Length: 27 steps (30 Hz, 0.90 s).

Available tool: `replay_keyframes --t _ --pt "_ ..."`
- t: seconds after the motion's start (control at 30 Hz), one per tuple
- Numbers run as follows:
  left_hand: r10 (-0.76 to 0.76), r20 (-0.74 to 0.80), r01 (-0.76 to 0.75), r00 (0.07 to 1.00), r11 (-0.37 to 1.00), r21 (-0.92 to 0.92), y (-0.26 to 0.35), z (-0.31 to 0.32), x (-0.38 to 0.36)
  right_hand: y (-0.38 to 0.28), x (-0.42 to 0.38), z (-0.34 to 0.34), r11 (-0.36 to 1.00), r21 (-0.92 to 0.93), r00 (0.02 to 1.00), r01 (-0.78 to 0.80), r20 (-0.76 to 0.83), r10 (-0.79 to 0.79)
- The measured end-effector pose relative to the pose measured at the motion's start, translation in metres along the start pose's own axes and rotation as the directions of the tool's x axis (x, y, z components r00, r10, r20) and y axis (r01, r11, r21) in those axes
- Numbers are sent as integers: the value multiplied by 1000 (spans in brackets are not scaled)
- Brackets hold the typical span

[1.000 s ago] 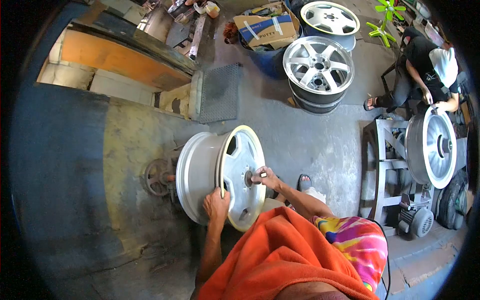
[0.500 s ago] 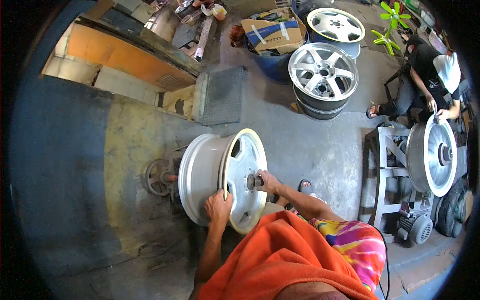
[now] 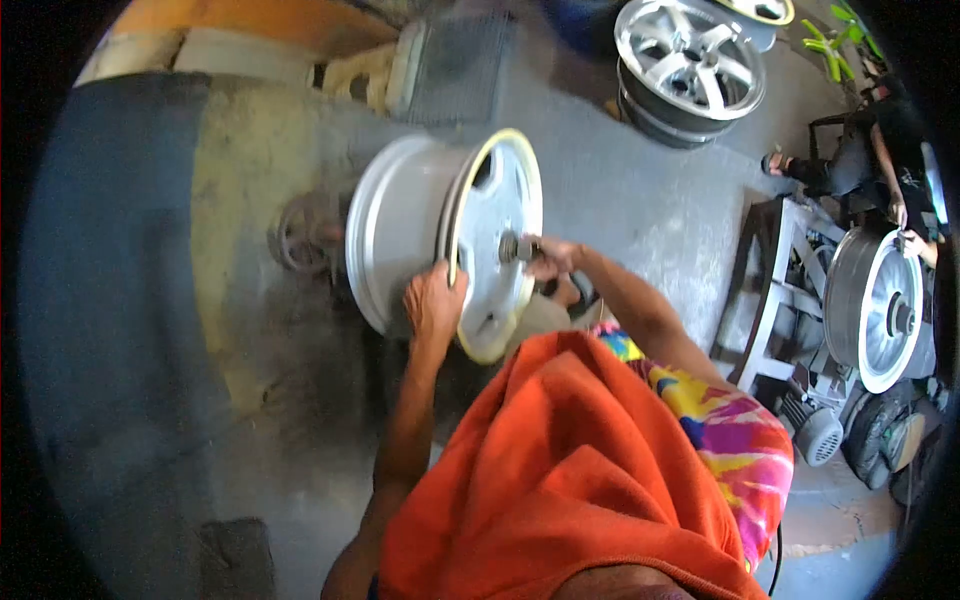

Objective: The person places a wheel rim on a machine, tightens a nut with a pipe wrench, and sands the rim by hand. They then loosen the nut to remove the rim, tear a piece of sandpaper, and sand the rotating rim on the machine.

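A silver wheel rim (image 3: 405, 220) with a yellowish lip is mounted on its side in front of me, its spoked face turned to the right. My left hand (image 3: 435, 303) is closed over the near edge of that lip. At the middle of the spoked face, a dark metal fitting (image 3: 511, 248), like a large nut or knob, sticks out from the hub. My right hand (image 3: 553, 258) holds its outer end, the fingers slightly blurred and partly hidden. Behind the rim, a round handwheel (image 3: 300, 235) shows on the machine's shaft.
Stacked alloy wheels (image 3: 690, 60) stand on the floor ahead. To the right, another wheel (image 3: 880, 310) sits on a metal stand (image 3: 785, 290) with an electric motor (image 3: 815, 432) below, and a seated person's hand (image 3: 898, 212) is at it. A dark grate (image 3: 458, 70) lies near the wall.
My view has tipped downward, so the rim and the stacked wheels sit higher in the picture. Both hands keep their places on the rim and the fitting.
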State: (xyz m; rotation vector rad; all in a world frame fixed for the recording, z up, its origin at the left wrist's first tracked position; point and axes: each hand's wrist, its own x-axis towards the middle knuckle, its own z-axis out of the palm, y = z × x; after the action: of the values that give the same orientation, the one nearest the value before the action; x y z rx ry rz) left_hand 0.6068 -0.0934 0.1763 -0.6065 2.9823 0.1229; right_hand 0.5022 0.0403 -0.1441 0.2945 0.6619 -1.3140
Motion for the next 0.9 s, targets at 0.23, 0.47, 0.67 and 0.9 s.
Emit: replay_keyframes --t 0.23,0.47,0.67,0.9 --pt "6 -16 -6 1000 999 -37 -1 0 3 14 -39 39 113 -931 501 346 81 -862" --pt "5 -25 -6 1000 999 -38 3 -2 3 6 -62 59 106 -951 339 291 -1 -941" --pt "17 -40 -19 999 999 -50 0 -1 3 -15 -42 32 995 -81 997 64 -45 -68" --pt "15 -50 -18 999 998 -56 0 2 3 10 -38 44 273 -844 566 462 44 -823"
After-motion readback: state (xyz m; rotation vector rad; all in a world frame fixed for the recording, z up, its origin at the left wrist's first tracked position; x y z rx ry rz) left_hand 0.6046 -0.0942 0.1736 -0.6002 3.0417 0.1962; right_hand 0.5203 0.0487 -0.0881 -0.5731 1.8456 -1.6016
